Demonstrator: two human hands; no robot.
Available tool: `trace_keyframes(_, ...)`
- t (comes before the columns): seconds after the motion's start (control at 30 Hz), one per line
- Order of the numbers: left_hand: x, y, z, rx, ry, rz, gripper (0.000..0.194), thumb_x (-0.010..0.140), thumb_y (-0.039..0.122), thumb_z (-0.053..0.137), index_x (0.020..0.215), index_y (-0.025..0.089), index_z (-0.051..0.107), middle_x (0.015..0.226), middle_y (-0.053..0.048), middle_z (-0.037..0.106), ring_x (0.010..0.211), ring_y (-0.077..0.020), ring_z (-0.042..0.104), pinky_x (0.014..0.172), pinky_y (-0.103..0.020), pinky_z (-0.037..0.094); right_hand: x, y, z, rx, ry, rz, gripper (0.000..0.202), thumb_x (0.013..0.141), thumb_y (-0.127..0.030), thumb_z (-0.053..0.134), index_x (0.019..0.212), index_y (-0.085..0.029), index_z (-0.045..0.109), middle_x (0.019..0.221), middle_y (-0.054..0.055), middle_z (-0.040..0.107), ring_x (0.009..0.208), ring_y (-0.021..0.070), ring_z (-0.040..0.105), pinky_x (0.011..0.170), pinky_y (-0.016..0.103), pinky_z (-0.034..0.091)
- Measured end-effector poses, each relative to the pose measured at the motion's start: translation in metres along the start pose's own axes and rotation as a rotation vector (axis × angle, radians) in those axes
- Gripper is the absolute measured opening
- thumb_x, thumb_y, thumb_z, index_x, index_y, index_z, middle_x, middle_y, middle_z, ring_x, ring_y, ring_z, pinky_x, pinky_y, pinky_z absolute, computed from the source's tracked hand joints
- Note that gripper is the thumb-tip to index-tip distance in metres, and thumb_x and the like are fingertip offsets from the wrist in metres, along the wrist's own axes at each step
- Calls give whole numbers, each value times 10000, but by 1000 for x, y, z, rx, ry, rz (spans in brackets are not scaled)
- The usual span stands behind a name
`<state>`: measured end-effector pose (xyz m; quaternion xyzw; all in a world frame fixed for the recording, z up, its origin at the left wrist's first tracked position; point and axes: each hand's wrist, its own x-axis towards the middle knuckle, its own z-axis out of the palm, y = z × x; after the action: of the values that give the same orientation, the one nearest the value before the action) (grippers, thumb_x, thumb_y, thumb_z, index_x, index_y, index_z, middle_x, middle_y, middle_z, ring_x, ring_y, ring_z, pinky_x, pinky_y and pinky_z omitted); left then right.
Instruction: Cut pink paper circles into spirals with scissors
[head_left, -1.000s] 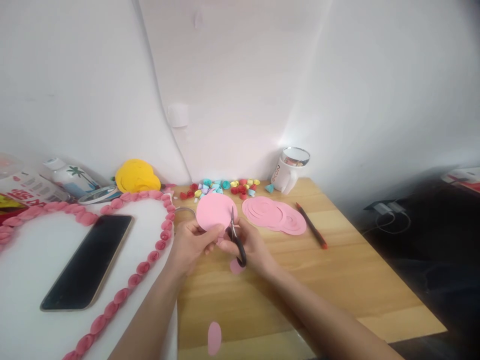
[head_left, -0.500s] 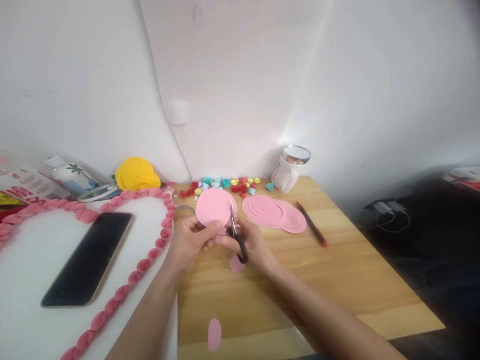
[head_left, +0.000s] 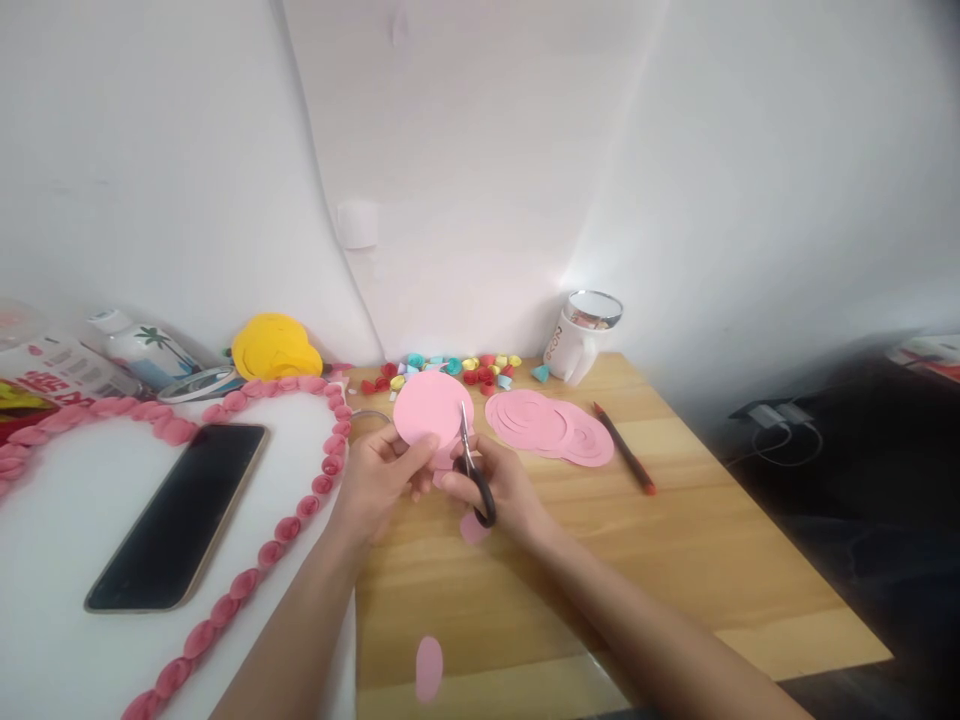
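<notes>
A round pink paper disc [head_left: 430, 408] is pinched between the thumb and fingers of my left hand [head_left: 382, 478]. My right hand [head_left: 506, 490] is closed on black-handled scissors [head_left: 482, 492], whose blades point up and lie over the disc's right edge. Part of the disc's lower edge is hidden by my left thumb. Below the hands a small pink paper scrap [head_left: 473, 527] lies on the wooden table [head_left: 600, 590]. Just right of my right hand are overlapping pink discs with spiral lines [head_left: 551, 425].
A white board [head_left: 60, 520] edged with pink paper rosettes [head_left: 244, 584] holds a phone [head_left: 180, 515]. Small coloured paper rolls [head_left: 480, 372], a mug [head_left: 574, 345] and yellow paper [head_left: 274, 347] stand at the back. A marker [head_left: 624, 448] lies right; an oval scrap [head_left: 429, 669] lies in front.
The pink disc has turned or tilted very slightly in my left hand. Both hands keep nearly the same place, and the scissors' position looks almost unchanged.
</notes>
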<state>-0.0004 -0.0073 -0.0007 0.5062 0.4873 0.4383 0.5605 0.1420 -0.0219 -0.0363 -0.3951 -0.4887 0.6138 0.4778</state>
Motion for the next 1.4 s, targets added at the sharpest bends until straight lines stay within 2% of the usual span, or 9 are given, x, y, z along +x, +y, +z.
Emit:
trace_keyframes(0.1,1,-2,0,41,46,-22,240,684,328,653,586,134,551,466,20,540,361,-61,441,347,-187,306,-1,1,2,-5,-17,16,466,562,-453,749,787,-183,443,564,-53,476,467,80,413,442,206,308)
trace_keyframes(0.27,2,-3,1,115,74,-32,262,674,261,648,486,127,524,386,37,471,351,-47,394,362,-183,297,-2,1,2,-4,-50,8,502,549,-442,763,825,-185,430,602,-50,487,494,76,400,466,205,304)
trace_keyframes(0.47,1,-4,3,111,52,-42,227,667,266,657,519,122,563,389,45,460,361,-45,385,361,-177,279,0,2,-1,4,-49,-70,518,560,-386,775,867,-206,399,633,-52,477,576,106,446,548,239,361)
trace_keyframes(0.97,-1,-2,2,151,51,-13,229,680,271,635,524,130,544,384,47,458,372,-52,381,391,-195,285,0,0,-1,12,-58,-68,495,561,-427,763,817,-199,406,576,-61,444,538,100,412,500,221,300)
trace_keyframes(1.4,-1,1,1,142,77,-6,219,672,250,627,515,141,519,393,49,465,374,-48,387,394,-190,297,-1,-3,0,-20,-8,-23,485,537,-431,768,783,-186,430,576,-59,463,501,75,372,466,201,282)
